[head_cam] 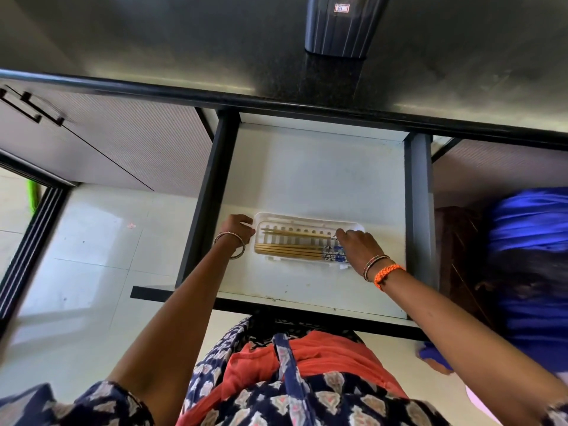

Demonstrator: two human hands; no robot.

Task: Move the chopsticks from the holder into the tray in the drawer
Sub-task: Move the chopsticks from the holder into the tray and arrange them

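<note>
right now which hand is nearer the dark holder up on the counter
Right. The right hand is at the tray's right end, more nearly below the holder; the left hand grips the tray's left end, farther off.

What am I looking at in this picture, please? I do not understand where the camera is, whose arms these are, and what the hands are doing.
There is no machine here. A person wears the camera on the head, so this one view looks down at their own arms. Below the dark countertop, a white drawer is pulled open. In it lies a white tray holding several wooden chopsticks side by side. The left hand grips the tray's left end. The right hand pinches the end of chopsticks lying in the tray's far part. The dark holder stands on the countertop. At the right edge is another person in blue, blurred.
</note>
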